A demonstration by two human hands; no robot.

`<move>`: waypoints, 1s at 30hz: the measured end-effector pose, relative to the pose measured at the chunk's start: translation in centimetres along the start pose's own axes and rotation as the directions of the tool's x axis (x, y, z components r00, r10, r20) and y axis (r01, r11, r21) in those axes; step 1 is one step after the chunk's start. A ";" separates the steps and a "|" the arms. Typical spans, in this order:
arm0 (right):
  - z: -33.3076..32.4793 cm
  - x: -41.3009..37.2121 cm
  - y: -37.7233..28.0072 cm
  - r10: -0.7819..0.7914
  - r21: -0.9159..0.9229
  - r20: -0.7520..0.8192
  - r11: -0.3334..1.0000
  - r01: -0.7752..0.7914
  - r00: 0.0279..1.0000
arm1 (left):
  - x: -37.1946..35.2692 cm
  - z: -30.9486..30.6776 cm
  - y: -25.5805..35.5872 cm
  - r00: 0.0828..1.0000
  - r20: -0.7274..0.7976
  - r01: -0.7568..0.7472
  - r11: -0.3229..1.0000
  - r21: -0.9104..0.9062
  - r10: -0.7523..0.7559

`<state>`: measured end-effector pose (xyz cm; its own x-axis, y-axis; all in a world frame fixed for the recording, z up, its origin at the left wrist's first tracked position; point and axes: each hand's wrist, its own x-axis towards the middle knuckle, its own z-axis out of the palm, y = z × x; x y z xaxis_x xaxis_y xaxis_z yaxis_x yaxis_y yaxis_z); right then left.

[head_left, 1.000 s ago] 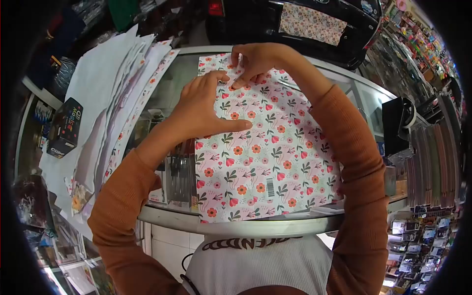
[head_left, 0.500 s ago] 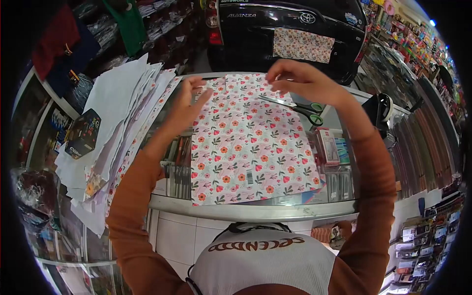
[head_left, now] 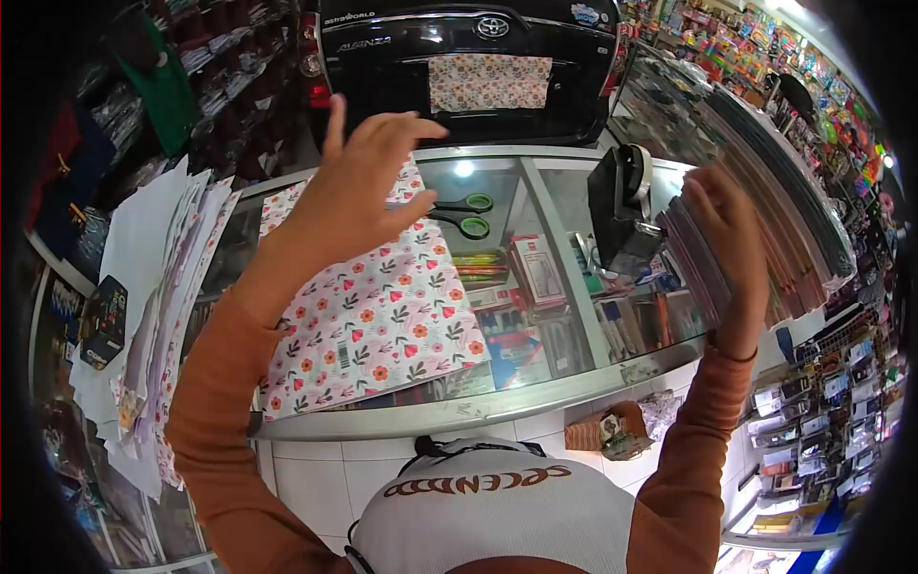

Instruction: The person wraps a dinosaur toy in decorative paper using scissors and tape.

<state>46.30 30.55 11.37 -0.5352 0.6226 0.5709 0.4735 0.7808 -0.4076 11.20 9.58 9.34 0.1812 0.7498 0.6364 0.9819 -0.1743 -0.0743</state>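
The floral wrapping paper (head_left: 382, 320), white with pink and orange flowers and a barcode, lies folded on the glass counter. My left hand (head_left: 368, 182) hovers over its upper part, fingers spread and holding nothing. Scissors (head_left: 470, 227) with black and green handles rest at the paper's right edge, their blades hidden behind this hand. To the right stands a black tape dispenser (head_left: 620, 215) with a roll of tape (head_left: 643, 177). My right hand (head_left: 725, 215) is in the air just right of it, apart from it, fingers loosely bent with nothing visible in them.
Stacked paper sheets (head_left: 143, 258) with a small black box (head_left: 103, 322) on them lie at the left. A row of upright flat packs (head_left: 765, 220) stands at the right. Beyond the counter (head_left: 564, 258), which holds boxed goods under glass, is a black car (head_left: 382, 72).
My view has turned right. My right hand has left the paper's top right corner and moved right, past the tape dispenser. My left hand has lifted from the paper's left edge and spread.
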 end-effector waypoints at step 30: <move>4.6 -2.7 2.4 0.262 0.711 0.225 0.614 -0.342 0.939 | 12.1 16.8 8.7 0.976 -0.077 -0.216 0.835 -0.507 0.206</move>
<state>45.66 31.03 5.60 -0.5359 0.8003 0.2690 -0.0238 0.3041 -0.9523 22.88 27.86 3.45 0.3750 0.6466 0.6643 0.7522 -0.6310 0.1895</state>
